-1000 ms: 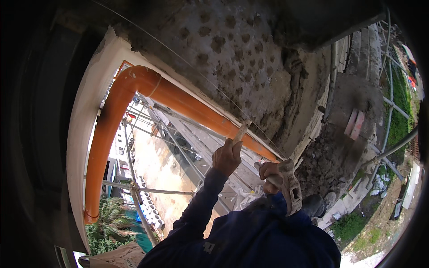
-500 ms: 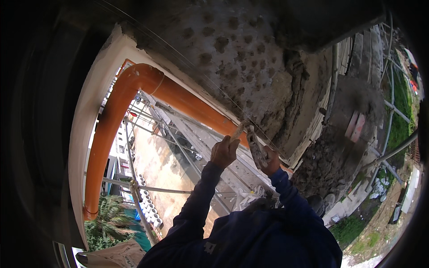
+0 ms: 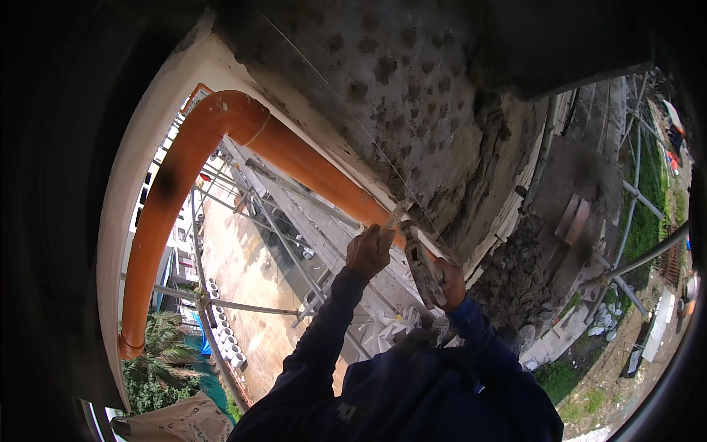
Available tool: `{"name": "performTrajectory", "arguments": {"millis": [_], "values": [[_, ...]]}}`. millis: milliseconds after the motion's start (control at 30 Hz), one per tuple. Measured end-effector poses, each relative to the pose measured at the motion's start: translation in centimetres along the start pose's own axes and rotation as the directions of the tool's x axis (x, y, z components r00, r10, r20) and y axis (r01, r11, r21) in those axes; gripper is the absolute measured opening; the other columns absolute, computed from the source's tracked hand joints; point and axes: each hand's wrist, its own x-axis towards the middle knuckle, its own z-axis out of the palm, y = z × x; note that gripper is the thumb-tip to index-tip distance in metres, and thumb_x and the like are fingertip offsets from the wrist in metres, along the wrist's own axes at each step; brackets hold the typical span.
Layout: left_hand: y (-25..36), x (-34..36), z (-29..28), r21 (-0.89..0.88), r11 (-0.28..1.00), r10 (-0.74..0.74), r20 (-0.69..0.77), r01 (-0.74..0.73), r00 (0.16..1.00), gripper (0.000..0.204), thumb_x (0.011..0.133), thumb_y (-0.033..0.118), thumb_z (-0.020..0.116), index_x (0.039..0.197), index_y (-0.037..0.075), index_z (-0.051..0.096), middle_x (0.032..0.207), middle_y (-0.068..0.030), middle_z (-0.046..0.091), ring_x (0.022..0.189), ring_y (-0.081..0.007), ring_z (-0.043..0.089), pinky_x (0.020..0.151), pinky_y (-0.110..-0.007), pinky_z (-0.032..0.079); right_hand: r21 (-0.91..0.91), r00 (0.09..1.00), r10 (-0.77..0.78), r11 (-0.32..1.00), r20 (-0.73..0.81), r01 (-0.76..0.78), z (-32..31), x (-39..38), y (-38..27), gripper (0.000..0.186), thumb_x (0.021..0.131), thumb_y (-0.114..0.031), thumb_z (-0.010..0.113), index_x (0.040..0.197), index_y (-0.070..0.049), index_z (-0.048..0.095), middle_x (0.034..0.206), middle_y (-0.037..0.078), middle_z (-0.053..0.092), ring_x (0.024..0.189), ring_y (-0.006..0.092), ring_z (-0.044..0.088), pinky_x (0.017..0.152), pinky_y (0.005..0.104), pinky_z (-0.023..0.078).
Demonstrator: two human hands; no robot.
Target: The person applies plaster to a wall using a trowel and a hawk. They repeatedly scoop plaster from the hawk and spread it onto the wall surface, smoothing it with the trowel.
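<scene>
My left hand point(image 3: 370, 250) fingers pinch a small pale peg point(image 3: 395, 215); my right hand point(image 3: 448, 283) grips a mortar-caked trowel point(image 3: 422, 265). Risk: a slip drops either past the orange plastic pipe point(image 3: 294, 158).

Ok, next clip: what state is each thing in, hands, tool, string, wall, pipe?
Left hand: raised, fingers pinched on a small object at the string.
Right hand: closed around a mortar-caked tool.
String: taut across the wall.
Wall: rough grey render, dimpled.
Orange pipe: fixed, curving along the wall edge.
</scene>
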Motion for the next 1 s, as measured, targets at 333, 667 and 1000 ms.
{"name": "performTrajectory", "arguments": {"millis": [333, 667, 1000], "values": [[-0.3, 0.0, -0.1, 0.008, 0.996, -0.087, 0.042, 0.087, 0.995, 0.033, 0.094, 0.032, 0.056, 0.082, 0.002, 0.051, 0.068, -0.0251, 0.059, 0.067, -0.0476, 0.06, 0.056, -0.053, 0.046, -0.006, 0.987, 0.126, 0.992, -0.105, -0.127, 0.8, 1.5, 0.1, 0.032, 0.083, -0.028, 0.073, 0.092, 0.001, 0.062, 0.063, 0.017, 0.059, 0.051, 0.0262, 0.061, 0.051, 0.0356, 0.047], [-3.3, 0.7, 0.6, -0.148, 0.988, -0.031, 0.026, 0.034, 0.999, 0.034, 0.094, 0.033, 0.055, 0.08, 0.002, 0.053, 0.064, -0.0245, 0.058, 0.064, -0.0462, 0.059, 0.054, -0.051, 0.044, -0.137, 0.953, 0.29, 0.951, 0.087, -0.277, 1.1, 2.8, 0.7, 0.033, 0.081, -0.019, 0.072, 0.102, 0.004, 0.062, 0.083, 0.02, 0.067, 0.072, 0.0276, 0.067, 0.063, 0.0367, 0.051], [-2.2, 0.0, 1.2, -0.2, 0.979, -0.027, -0.006, 0.026, 1.0, 0.034, 0.094, 0.033, 0.056, 0.08, 0.002, 0.054, 0.062, -0.0238, 0.057, 0.062, -0.0454, 0.059, 0.053, -0.051, 0.045, -0.305, 0.982, 0.188, 0.935, 0.001, -0.178, 1.5, 1.9, 2.4, 0.032, 0.082, -0.021, 0.073, 0.1, 0.004, 0.063, 0.07, 0.017, 0.064, 0.059, 0.0309, 0.064, 0.055, 0.0368, 0.049]]}}
